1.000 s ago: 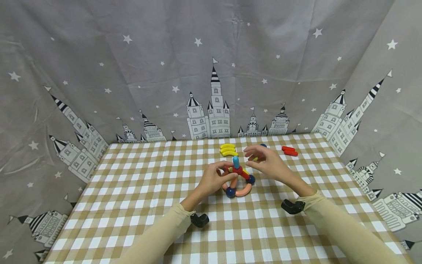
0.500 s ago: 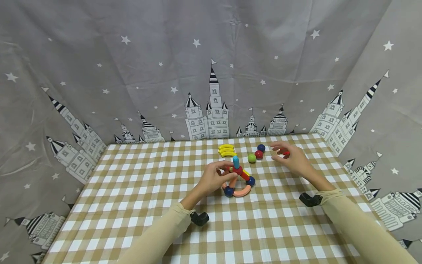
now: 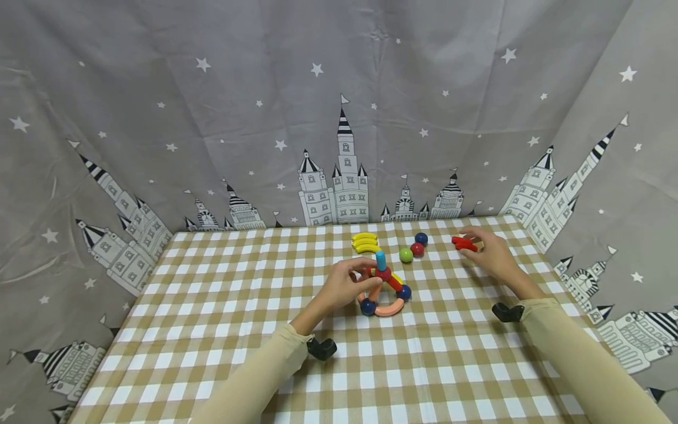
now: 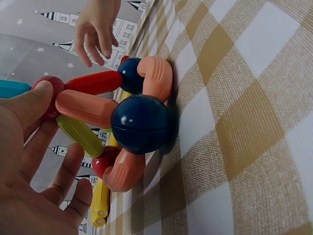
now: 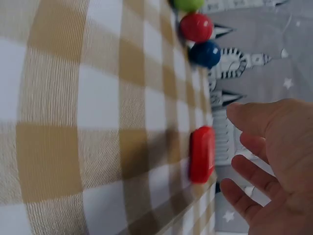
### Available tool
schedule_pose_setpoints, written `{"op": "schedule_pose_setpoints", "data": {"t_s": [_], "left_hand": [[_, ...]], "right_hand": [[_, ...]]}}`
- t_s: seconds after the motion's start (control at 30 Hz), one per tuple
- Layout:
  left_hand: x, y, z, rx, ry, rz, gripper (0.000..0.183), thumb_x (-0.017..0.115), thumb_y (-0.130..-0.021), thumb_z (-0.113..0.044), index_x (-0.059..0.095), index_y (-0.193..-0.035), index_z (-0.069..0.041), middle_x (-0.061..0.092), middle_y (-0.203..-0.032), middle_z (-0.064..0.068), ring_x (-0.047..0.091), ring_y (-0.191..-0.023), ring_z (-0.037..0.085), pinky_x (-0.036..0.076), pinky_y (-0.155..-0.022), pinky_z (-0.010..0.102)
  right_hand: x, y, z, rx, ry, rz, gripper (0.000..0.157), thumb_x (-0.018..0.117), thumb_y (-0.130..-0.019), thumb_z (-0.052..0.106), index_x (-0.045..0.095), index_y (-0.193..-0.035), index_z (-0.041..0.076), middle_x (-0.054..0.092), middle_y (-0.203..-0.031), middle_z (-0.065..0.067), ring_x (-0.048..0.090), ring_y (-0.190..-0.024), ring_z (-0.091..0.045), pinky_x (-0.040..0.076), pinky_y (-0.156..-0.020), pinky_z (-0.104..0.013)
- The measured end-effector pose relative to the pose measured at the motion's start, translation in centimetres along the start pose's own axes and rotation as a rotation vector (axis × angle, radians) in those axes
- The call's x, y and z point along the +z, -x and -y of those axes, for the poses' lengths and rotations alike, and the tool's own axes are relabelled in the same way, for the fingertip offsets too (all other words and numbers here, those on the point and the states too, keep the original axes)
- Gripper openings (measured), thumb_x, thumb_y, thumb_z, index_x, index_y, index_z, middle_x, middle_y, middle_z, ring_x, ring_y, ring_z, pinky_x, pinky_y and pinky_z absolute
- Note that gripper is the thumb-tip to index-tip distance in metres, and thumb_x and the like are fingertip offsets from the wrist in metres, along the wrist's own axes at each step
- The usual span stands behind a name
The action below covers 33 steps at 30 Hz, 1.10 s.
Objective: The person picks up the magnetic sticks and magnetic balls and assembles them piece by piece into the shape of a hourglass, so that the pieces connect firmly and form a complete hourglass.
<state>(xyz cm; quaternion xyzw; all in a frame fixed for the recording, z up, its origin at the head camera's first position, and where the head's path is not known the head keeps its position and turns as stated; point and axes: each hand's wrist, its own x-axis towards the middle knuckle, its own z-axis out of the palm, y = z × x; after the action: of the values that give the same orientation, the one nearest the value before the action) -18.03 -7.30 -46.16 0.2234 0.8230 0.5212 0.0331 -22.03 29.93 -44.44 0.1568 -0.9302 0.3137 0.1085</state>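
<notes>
My left hand (image 3: 341,285) pinches the red ball (image 4: 49,96) at the top of a stick-and-ball building-toy structure. A light-blue stick (image 3: 380,260) points up from that ball. Red, orange and lime sticks slope down to lower balls, two of them dark blue (image 4: 142,123) and one red (image 4: 105,161). Curved orange pieces (image 3: 390,308) join at the base, which stands on the table. My right hand (image 3: 495,256) is over at the right beside the red sticks (image 3: 462,243). In the right wrist view its fingers are spread and apart from the red stick (image 5: 202,154).
Behind the structure lie several curved yellow sticks (image 3: 365,242). A lime ball (image 3: 405,255), a red ball (image 3: 417,249) and a dark blue ball (image 3: 421,238) sit to their right. A checked cloth (image 3: 212,306) covers the table, and a grey castle-print curtain (image 3: 254,70) hangs behind.
My right hand has moved right, from beside the structure to the red sticks, uncovering the three loose balls. My left hand keeps its pinch at about the same place.
</notes>
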Motion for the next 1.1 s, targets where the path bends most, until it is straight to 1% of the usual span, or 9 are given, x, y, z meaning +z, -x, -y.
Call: {"op": "schedule_pose_setpoints", "data": {"t_s": [0.1,0.2,0.27,0.4,0.53,0.67,0.8,0.93,1.1], "left_hand": [[-0.1,0.2,0.0,-0.004,0.002,0.001,0.031,0.08,-0.092,-0.025,0.075,-0.121,-0.014,0.075,-0.102,-0.004,0.061,-0.083,0.013,0.05,-0.075,0.031],[-0.1,0.1,0.1,-0.001,0.013,0.006,0.031,0.08,-0.092,-0.025,0.075,-0.12,-0.015,0.075,-0.103,-0.005,0.062,-0.083,0.014,0.05,-0.075,0.03],[-0.1,0.1,0.2,0.002,0.022,0.011,0.031,0.08,-0.092,-0.026,0.075,-0.12,-0.015,0.075,-0.104,-0.006,0.063,-0.084,0.016,0.05,-0.075,0.031],[-0.1,0.1,0.3,0.004,0.027,0.015,0.032,0.08,-0.092,-0.027,0.075,-0.121,-0.015,0.075,-0.107,-0.006,0.063,-0.086,0.019,0.051,-0.076,0.031],[-0.1,0.1,0.3,0.001,0.022,0.009,0.032,0.08,-0.092,-0.027,0.075,-0.121,-0.015,0.074,-0.106,-0.006,0.063,-0.085,0.018,0.05,-0.076,0.032],[-0.2,0.1,0.3,0.0,0.023,0.005,0.032,0.081,-0.091,-0.027,0.075,-0.12,-0.015,0.074,-0.105,-0.006,0.063,-0.085,0.017,0.051,-0.075,0.032],[-0.2,0.1,0.3,0.001,0.026,0.008,0.032,0.081,-0.091,-0.027,0.075,-0.121,-0.014,0.074,-0.105,-0.006,0.063,-0.085,0.018,0.051,-0.075,0.031],[-0.2,0.1,0.2,0.006,0.028,0.011,0.032,0.08,-0.092,-0.026,0.075,-0.121,-0.013,0.074,-0.104,-0.005,0.064,-0.085,0.017,0.051,-0.074,0.03],[-0.2,0.1,0.2,0.007,0.029,0.012,0.031,0.08,-0.092,-0.026,0.075,-0.12,-0.013,0.074,-0.104,-0.005,0.064,-0.084,0.016,0.051,-0.074,0.029]], "right_hand": [[0.4,-0.1,-0.9,-0.007,0.004,-0.01,0.047,0.079,-0.087,0.0,0.061,-0.13,-0.003,0.069,-0.113,-0.031,0.066,-0.1,-0.048,0.053,-0.082,-0.059],[0.5,0.0,-1.8,0.006,-0.009,0.0,0.048,0.079,-0.087,0.0,0.06,-0.131,-0.003,0.068,-0.115,-0.032,0.065,-0.102,-0.05,0.052,-0.085,-0.063],[0.7,0.0,-2.3,0.016,-0.01,0.009,0.05,0.079,-0.087,0.0,0.06,-0.132,-0.003,0.067,-0.117,-0.031,0.065,-0.102,-0.05,0.052,-0.085,-0.062],[1.0,0.0,-3.2,0.002,-0.003,-0.006,0.052,0.081,-0.084,-0.003,0.06,-0.132,-0.003,0.069,-0.112,-0.03,0.068,-0.094,-0.045,0.053,-0.082,-0.059],[1.3,-0.2,-3.8,-0.006,0.01,-0.017,0.05,0.081,-0.083,-0.004,0.061,-0.129,-0.004,0.07,-0.108,-0.03,0.068,-0.088,-0.042,0.053,-0.079,-0.057],[1.6,-0.4,-3.9,0.021,0.012,0.014,0.042,0.081,-0.085,0.0,0.063,-0.124,-0.003,0.071,-0.107,-0.029,0.068,-0.09,-0.042,0.053,-0.08,-0.057],[1.8,-0.6,-3.6,0.034,0.03,0.049,0.035,0.08,-0.087,0.004,0.065,-0.118,-0.001,0.072,-0.101,-0.024,0.07,-0.087,-0.039,0.053,-0.078,-0.051],[1.9,-0.8,-3.3,0.045,0.051,0.076,0.034,0.08,-0.087,0.006,0.067,-0.118,0.0,0.073,-0.099,-0.021,0.07,-0.085,-0.036,0.052,-0.077,-0.046],[1.7,-0.9,-2.9,0.067,0.069,0.124,0.034,0.079,-0.088,0.007,0.068,-0.119,0.001,0.073,-0.101,-0.021,0.07,-0.086,-0.036,0.052,-0.078,-0.049]]}}
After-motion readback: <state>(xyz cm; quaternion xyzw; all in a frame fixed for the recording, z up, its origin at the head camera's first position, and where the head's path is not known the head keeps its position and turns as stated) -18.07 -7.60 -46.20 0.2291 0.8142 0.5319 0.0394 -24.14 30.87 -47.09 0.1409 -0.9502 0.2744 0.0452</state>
